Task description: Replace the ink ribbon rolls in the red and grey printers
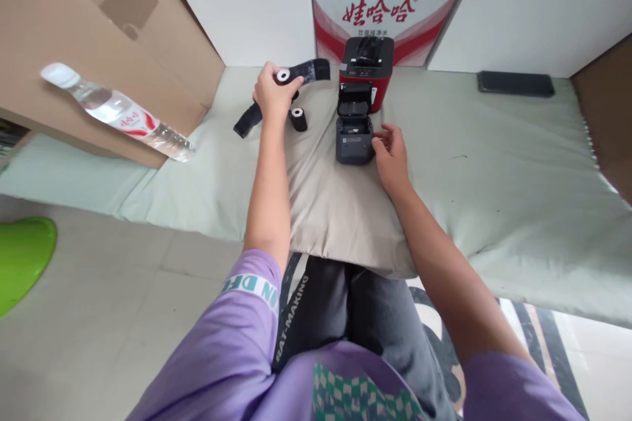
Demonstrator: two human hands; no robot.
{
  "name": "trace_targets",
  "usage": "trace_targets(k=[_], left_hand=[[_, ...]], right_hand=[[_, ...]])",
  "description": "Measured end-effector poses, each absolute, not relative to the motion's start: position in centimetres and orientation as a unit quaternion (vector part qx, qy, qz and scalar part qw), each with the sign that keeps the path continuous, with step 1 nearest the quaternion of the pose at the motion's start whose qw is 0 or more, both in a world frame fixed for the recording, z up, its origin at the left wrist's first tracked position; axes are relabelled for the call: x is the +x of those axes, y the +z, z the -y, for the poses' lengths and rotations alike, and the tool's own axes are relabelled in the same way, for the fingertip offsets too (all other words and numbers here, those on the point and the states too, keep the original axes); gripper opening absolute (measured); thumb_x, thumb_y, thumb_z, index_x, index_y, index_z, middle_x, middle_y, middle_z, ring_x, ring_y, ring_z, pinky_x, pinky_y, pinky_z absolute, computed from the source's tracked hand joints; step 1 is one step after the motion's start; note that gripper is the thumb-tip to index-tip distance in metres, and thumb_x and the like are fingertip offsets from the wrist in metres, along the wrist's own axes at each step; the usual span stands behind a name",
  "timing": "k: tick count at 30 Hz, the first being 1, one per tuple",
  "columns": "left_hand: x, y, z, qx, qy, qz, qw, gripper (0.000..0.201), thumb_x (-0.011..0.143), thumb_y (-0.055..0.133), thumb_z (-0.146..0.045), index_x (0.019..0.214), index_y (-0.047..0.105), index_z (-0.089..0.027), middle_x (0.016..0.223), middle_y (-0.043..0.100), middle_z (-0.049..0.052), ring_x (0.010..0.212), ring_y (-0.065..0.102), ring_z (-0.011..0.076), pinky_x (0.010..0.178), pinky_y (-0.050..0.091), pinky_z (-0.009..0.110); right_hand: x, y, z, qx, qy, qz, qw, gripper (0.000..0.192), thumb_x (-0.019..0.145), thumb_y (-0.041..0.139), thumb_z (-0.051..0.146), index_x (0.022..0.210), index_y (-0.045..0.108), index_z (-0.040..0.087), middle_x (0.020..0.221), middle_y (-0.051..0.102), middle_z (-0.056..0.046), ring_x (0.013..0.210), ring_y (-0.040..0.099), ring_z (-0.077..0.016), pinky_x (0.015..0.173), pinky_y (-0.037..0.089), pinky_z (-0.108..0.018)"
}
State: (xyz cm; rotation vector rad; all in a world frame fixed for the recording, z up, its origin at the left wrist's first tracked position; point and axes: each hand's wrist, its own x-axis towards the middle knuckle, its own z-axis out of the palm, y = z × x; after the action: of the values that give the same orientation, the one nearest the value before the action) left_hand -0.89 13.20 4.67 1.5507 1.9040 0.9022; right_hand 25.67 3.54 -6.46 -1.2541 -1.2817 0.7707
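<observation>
The left hand [279, 93] grips a black roll [283, 76] by thumb and fingers above the pale green cloth [518, 164]; the roll's white core faces up toward the camera, and a black strip [316, 70] runs off to the right. A second black roll [298, 120] stands on end just below, core up. To its right, a dark label printer [354, 149] sits with its front toward the person and its lid raised at the far side. The right hand [392, 151] is loosely open, fingertips at the printer's right side. Directly behind stands a red-and-black device [382, 82]. White cartons [247, 12] line the back, a brown cardboard box [148, 39] the left, beside a water bottle [131, 119] with its cap toward the upper left. The left hand hides part of its roll; a green object [24, 259] is cut off at the left edge.
</observation>
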Motion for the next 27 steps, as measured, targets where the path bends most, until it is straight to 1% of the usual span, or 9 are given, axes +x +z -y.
trace_targets(k=[2, 3, 6, 8, 12, 17, 20, 23, 27], left_hand=[[-0.7, 4.0, -13.6, 0.59, 0.352, -0.717, 0.118, 0.033, 0.085, 0.072, -0.056, 0.09, 0.052, -0.03, 0.098, 0.074, -0.006, 0.123, 0.06, 0.0211, 0.104, 0.039, 0.04], [-0.5, 3.7, -13.8, 0.574, 0.377, -0.719, 0.102, 0.031, 0.08, 0.076, -0.052, 0.093, 0.056, -0.032, 0.104, 0.077, -0.005, 0.121, 0.064, 0.0244, 0.103, 0.041, 0.043], [0.0, 3.2, -13.9, 0.599, 0.365, -0.704, 0.116, 0.032, 0.079, 0.077, -0.049, 0.105, 0.064, -0.037, 0.114, 0.08, -0.001, 0.13, 0.065, 0.0323, 0.105, 0.046, 0.049], [0.3, 3.3, -13.6, 0.619, 0.347, -0.692, 0.135, 0.035, 0.08, 0.075, -0.051, 0.111, 0.067, -0.036, 0.117, 0.08, 0.003, 0.138, 0.062, 0.035, 0.105, 0.047, 0.051], [0.4, 3.5, -13.1, 0.638, 0.303, -0.691, 0.155, 0.042, 0.086, 0.066, -0.065, 0.116, 0.068, -0.037, 0.121, 0.08, 0.003, 0.144, 0.058, 0.0326, 0.102, 0.047, 0.048], [-0.5, 3.2, -14.2, 0.629, 0.29, -0.707, 0.144, 0.056, 0.084, 0.065, -0.073, 0.124, 0.068, -0.035, 0.114, 0.083, -0.003, 0.139, 0.055, 0.0211, 0.108, 0.042, 0.042], [-0.9, 3.0, -14.8, 0.638, 0.304, -0.693, 0.147, 0.047, 0.08, 0.067, -0.064, 0.119, 0.073, -0.037, 0.119, 0.082, -0.003, 0.136, 0.06, 0.0268, 0.109, 0.044, 0.046], [-1.2, 2.9, -15.2, 0.659, 0.302, -0.671, 0.157, 0.048, 0.078, 0.066, -0.054, 0.121, 0.073, -0.033, 0.131, 0.078, 0.004, 0.137, 0.06, 0.0338, 0.113, 0.043, 0.053], [-1.3, 2.4, -15.7, 0.685, 0.289, -0.648, 0.169, 0.053, 0.074, 0.068, -0.041, 0.126, 0.07, -0.031, 0.139, 0.071, 0.008, 0.144, 0.053, 0.0356, 0.122, 0.038, 0.056]], right_hand=[[25.7, -6.5, -3.6, -0.533, 0.327, 0.545, 0.558, 0.048, 0.092, 0.064, 0.053, 0.13, 0.054, 0.026, 0.122, 0.069, -0.01, 0.105, 0.066, -0.023, 0.107, 0.057, -0.052], [25.7, -6.5, -3.6, -0.534, 0.327, 0.547, 0.556, 0.048, 0.092, 0.064, 0.052, 0.131, 0.054, 0.026, 0.122, 0.069, -0.01, 0.105, 0.066, -0.0229, 0.107, 0.057, -0.052], [25.8, -6.6, -3.7, -0.534, 0.327, 0.549, 0.554, 0.047, 0.092, 0.065, 0.051, 0.131, 0.055, 0.026, 0.122, 0.069, -0.01, 0.105, 0.067, -0.0226, 0.108, 0.057, -0.053], [25.8, -6.6, -3.7, -0.534, 0.326, 0.55, 0.553, 0.047, 0.093, 0.065, 0.052, 0.131, 0.055, 0.026, 0.122, 0.069, -0.01, 0.104, 0.067, -0.0223, 0.107, 0.058, -0.053], [25.7, -6.5, -3.5, -0.536, 0.325, 0.548, 0.554, 0.046, 0.092, 0.064, 0.05, 0.13, 0.056, 0.026, 0.121, 0.069, -0.009, 0.102, 0.066, -0.022, 0.106, 0.058, -0.053], [25.6, -6.4, -3.4, -0.533, 0.327, 0.543, 0.56, 0.046, 0.089, 0.066, 0.047, 0.128, 0.057, 0.024, 0.119, 0.07, -0.01, 0.099, 0.065, -0.022, 0.104, 0.059, -0.053], [25.6, -6.6, -3.6, -0.534, 0.322, 0.55, 0.555, 0.048, 0.089, 0.067, 0.05, 0.128, 0.057, 0.025, 0.118, 0.069, -0.01, 0.099, 0.065, -0.0223, 0.103, 0.058, -0.052], [25.7, -6.8, -3.6, -0.534, 0.316, 0.555, 0.554, 0.048, 0.089, 0.066, 0.053, 0.129, 0.057, 0.026, 0.118, 0.069, -0.009, 0.099, 0.065, -0.0223, 0.102, 0.058, -0.052], [25.7, -6.9, -3.7, -0.533, 0.314, 0.558, 0.554, 0.048, 0.09, 0.065, 0.053, 0.129, 0.057, 0.026, 0.118, 0.069, -0.01, 0.099, 0.066, -0.0227, 0.101, 0.058, -0.052]])
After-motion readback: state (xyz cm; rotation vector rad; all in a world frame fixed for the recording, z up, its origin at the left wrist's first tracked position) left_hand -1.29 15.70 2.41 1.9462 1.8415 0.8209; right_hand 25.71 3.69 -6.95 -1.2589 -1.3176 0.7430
